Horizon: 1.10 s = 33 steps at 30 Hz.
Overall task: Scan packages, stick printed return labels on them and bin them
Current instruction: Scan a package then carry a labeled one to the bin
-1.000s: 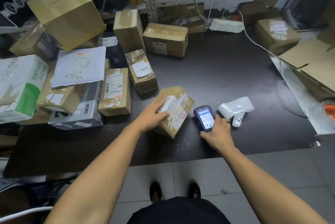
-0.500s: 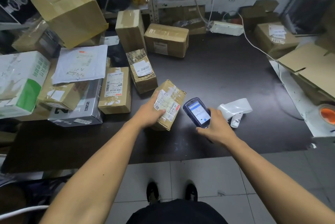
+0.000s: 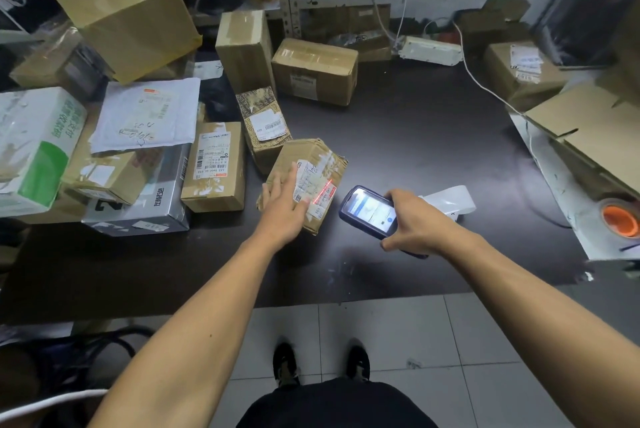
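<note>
A worn brown cardboard package [image 3: 313, 159] lies on the dark table [image 3: 415, 137], its white shipping label facing up. My left hand [image 3: 282, 208] rests on the package's near left part with straight fingers. A red scan line falls across the label's lower end. My right hand [image 3: 414, 223] grips a dark handheld scanner [image 3: 367, 211] with a lit screen, held just right of the package and pointed at its label. A curled strip of white printed labels [image 3: 450, 199] lies on the table behind my right hand.
Several cardboard parcels [image 3: 214, 164] and a white mailer [image 3: 149, 114] crowd the table's left side. More boxes [image 3: 313, 71] stand at the back under a metal shelf. An open carton [image 3: 595, 130] and an orange tape roll [image 3: 620, 218] sit at the right.
My left hand has laid the package flatter and now rests on it with straight fingers. My right hand lifted the scanner and aimed it; a red scan line now shows on the label.
</note>
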### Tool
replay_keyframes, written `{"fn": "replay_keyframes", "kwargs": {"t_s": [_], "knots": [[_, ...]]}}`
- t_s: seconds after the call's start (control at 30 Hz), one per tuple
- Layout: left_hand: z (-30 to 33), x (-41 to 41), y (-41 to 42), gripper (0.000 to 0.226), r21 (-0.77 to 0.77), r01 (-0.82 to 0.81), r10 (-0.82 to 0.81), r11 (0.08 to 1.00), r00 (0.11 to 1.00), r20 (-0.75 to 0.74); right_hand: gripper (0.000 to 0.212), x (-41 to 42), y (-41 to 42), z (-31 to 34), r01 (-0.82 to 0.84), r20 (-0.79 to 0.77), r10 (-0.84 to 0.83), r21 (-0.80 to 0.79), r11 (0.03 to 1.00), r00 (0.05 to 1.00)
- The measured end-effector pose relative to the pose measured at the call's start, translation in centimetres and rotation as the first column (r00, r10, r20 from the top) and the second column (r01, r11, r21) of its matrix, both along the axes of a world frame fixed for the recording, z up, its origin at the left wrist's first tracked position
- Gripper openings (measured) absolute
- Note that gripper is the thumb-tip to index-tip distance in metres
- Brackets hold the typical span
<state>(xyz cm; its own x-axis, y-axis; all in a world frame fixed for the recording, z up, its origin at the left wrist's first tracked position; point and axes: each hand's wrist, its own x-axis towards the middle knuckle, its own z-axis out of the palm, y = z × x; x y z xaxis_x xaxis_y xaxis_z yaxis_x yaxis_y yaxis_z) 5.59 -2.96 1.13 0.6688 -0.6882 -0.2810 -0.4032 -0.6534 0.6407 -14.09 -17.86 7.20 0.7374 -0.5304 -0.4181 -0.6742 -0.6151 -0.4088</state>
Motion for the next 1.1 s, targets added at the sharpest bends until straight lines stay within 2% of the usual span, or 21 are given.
{"fn": "replay_keyframes", "kwargs": {"t_s": [0.3, 1.1], "knots": [[0.1, -0.2, -0.3, 0.072, 0.047, 0.030, -0.032, 0.998, 0.999, 0.027, 0.064, -0.4, -0.5, 0.2, -0.097, -0.028, 0.094, -0.132, 0.987, 0.995], [0.3, -0.9, -0.8, 0.071, 0.090, 0.062, -0.066, 0.994, 0.997, 0.039, 0.068, -1.1, -0.9, 0.2, -0.112, -0.051, 0.106, -0.147, 0.983, 0.993]]}}
